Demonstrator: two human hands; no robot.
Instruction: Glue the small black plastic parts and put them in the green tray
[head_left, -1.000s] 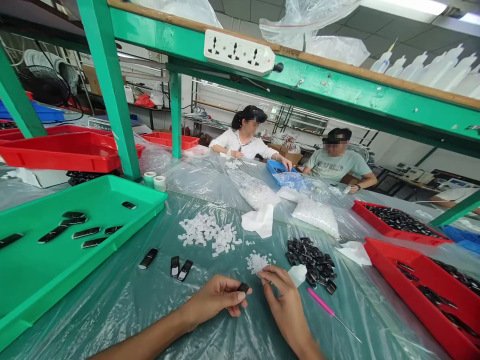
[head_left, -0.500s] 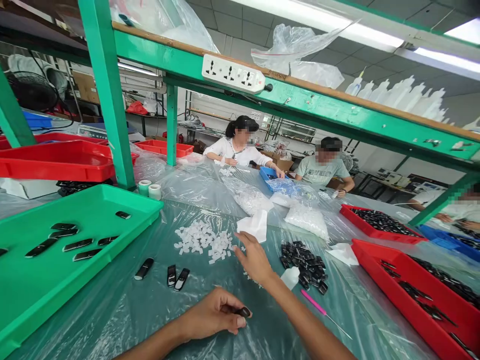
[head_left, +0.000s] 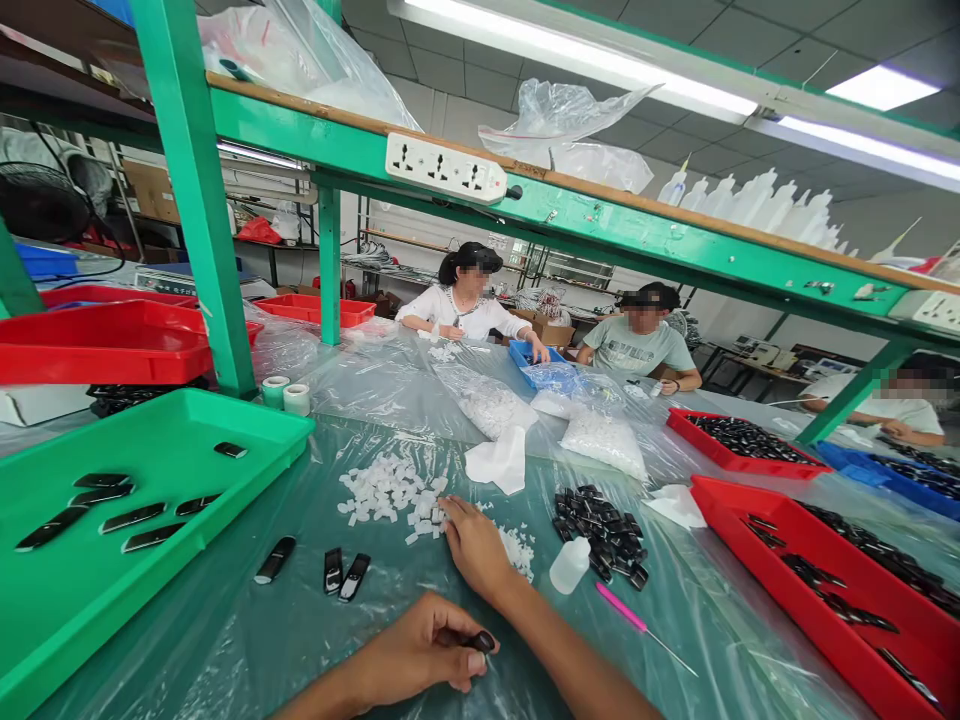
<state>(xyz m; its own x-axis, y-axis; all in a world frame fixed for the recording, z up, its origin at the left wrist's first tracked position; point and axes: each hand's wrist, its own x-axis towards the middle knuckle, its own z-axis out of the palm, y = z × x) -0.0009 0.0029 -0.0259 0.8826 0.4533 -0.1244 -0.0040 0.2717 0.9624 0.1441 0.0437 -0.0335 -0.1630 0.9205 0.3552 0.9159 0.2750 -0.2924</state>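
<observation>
My left hand [head_left: 427, 650] is closed on a small glossy black casing [head_left: 481, 641], pinched between thumb and fingers low in the view. My right hand [head_left: 476, 548] reaches across above it, its fingers stretched down onto the right edge of a pile of small white plastic pieces [head_left: 382, 488]. Its fingertips are partly hidden, and I see nothing held in them. Left of my hands, two black-and-white casings [head_left: 343, 574] lie side by side, with another black casing [head_left: 275, 560] further left. A heap of black casings [head_left: 600, 530] lies to the right.
A white squeeze bottle [head_left: 570, 566] and a pink-handled thin tool [head_left: 621, 606] lie right of my forearm. A green tray [head_left: 247, 420] with several casings stands left, a red tray [head_left: 750, 590] right. A green shelf frame [head_left: 637, 222] crosses above. Co-workers sit opposite.
My right hand has moved down and left onto the edge of the white pieces. My left hand keeps hold of the black casing. The camera view has shifted slightly.
</observation>
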